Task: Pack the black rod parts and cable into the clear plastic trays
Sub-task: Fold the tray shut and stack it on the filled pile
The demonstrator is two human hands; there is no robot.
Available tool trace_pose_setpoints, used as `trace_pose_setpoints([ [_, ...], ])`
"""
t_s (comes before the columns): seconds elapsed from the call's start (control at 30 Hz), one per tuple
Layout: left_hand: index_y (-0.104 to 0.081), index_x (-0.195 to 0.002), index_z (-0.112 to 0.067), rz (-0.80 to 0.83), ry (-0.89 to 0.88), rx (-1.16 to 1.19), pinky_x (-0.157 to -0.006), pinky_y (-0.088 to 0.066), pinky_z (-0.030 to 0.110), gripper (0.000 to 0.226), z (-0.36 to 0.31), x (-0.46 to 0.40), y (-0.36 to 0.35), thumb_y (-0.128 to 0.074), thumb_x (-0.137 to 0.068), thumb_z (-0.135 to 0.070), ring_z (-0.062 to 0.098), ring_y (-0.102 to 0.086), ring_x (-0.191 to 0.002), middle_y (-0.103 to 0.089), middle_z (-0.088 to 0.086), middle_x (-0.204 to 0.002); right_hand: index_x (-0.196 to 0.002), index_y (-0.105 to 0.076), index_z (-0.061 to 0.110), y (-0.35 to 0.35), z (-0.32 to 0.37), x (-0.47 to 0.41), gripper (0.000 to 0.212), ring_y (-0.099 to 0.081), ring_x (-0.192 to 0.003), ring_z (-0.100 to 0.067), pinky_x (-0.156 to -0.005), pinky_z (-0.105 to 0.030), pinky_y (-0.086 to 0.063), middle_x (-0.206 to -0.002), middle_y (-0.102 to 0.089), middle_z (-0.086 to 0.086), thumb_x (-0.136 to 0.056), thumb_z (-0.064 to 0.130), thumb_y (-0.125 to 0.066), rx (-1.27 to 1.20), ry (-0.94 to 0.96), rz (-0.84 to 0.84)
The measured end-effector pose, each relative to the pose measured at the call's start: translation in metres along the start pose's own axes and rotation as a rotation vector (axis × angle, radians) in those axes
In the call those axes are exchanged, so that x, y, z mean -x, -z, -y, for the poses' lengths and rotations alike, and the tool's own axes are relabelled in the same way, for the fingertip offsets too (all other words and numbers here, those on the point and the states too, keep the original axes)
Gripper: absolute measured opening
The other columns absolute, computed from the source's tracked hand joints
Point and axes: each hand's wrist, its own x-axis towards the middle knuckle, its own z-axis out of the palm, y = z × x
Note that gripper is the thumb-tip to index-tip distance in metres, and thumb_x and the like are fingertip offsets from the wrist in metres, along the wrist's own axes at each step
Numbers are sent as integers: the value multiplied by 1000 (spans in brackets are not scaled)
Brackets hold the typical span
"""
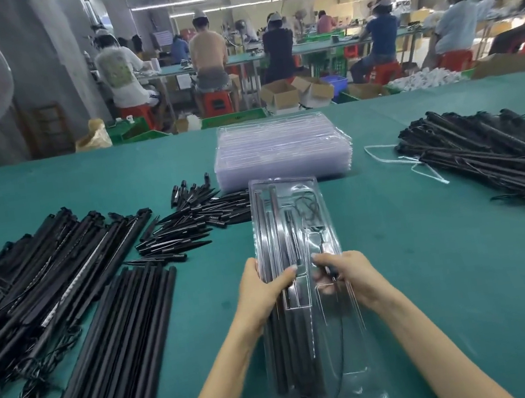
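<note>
We hold the clear tray lengthwise on the green bench, black rods already lying in its left channels and the cable trailing down its right side to a loop past the near edge. The risk, as we judge it, is that thin plastic flexing under pressure so seated rods spring out, or the loose cable snagging. Our left hand clasps the tray's left edge, thumb pressing across the rods. Our right hand pinches a small black part at the right pocket, fingers curled.
</note>
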Motion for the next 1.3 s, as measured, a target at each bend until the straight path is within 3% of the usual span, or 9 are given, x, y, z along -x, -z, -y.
trace_pose_setpoints([
  [0.1,-50,-118,-23,4,56,40,-92,-46,17,50,9,5,0,-77,-78,-36,-4,-57,-109,-58,-3,-122,-72,-66,0,3,-5,-4,19,-57,-53,-13,-51,-22,-49,-61,-62,-6,-82,16,-71,80,-54,15],
  [0.17,-33,-143,-12,5,78,103,-111,-35,34,84,14,7,-1,-76,-77,-40,13,-42,-133,-40,4,-147,-72,-65,4,2,-7,-5,19,-50,-52,-10,-52,-17,-42,-59,-58,-4,-81,18,-72,171,-51,10],
  [0.33,-29,-145,-6,27,35,185,-112,-33,45,110,13,11,2,-75,-59,-57,24,-41,-135,-40,10,-148,-71,-63,-2,-3,-10,-5,16,-55,-46,-16,-45,-23,-46,-58,-60,-12,-81,8,-70,-13,-49,5],
  [0.7,-47,-128,-19,-9,15,177,-105,-42,39,76,13,16,3,-76,-65,-51,11,-55,-119,-58,1,-131,-65,-66,1,-8,-6,-5,20,-57,-44,-13,-45,-18,-46,-59,-66,-10,-84,5,-66,-15,11,25],
  [0.8,-30,-145,-12,-29,47,187,-114,-29,37,97,17,15,4,-75,-68,-51,16,-38,-136,-38,2,-149,-75,-67,-2,-7,-7,-5,17,-61,-49,-13,-49,-19,-48,-64,-68,-11,-85,13,-68,-1,-39,83],
  [0.93,-17,-150,-16,-45,98,173,-102,-22,25,98,20,16,2,-73,-76,-46,18,-23,-142,-20,2,-157,-73,-63,4,-8,-9,-6,18,-60,-50,-15,-48,-20,-47,-66,-62,-15,-82,17,-72,27,-54,57],
  [1.1,-41,-126,-14,19,187,213,-91,-41,29,81,18,18,4,-84,-64,-44,17,-54,-112,-52,-1,-126,-60,-55,8,-8,-13,-8,27,-41,-46,-12,-46,-19,-34,-52,-49,-3,-80,11,-72,53,0,-48],
  [1.2,-60,-117,-9,218,125,233,-77,-53,23,59,15,20,5,-85,-67,-28,20,-69,-97,-73,4,-105,-63,-57,5,-7,-10,-9,24,-44,-46,-10,-43,-14,-35,-51,-51,-2,-82,10,-71,-15,43,-151],
  [1.3,-59,-114,-14,170,71,239,-73,-53,19,49,11,21,2,-82,-71,-18,14,-70,-94,-74,-1,-100,-74,-67,4,-8,-2,-1,21,-57,-55,-7,-51,-11,-43,-63,-63,-1,-85,22,-69,-30,9,-102],
])
